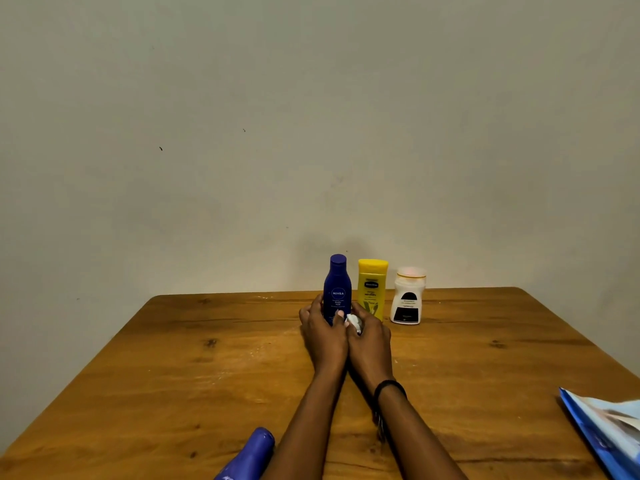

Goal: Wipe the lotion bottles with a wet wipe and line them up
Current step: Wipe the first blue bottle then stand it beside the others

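Observation:
Three lotion bottles stand upright in a row near the table's far edge: a dark blue bottle point(337, 282), a yellow bottle point(372, 285) and a white bottle with a black label point(407, 299). My left hand point(323, 336) wraps the lower part of the dark blue bottle from the left. Against that bottle's right side, my right hand point(370, 341) grips a crumpled white wet wipe point(354, 322). A second blue bottle point(251, 455) lies on its side at the near edge, partly cut off by the frame.
The wooden table point(173, 368) meets a plain wall just behind the bottles. A blue and white wipes packet point(609, 431) lies at the near right edge. A dark band circles my right wrist.

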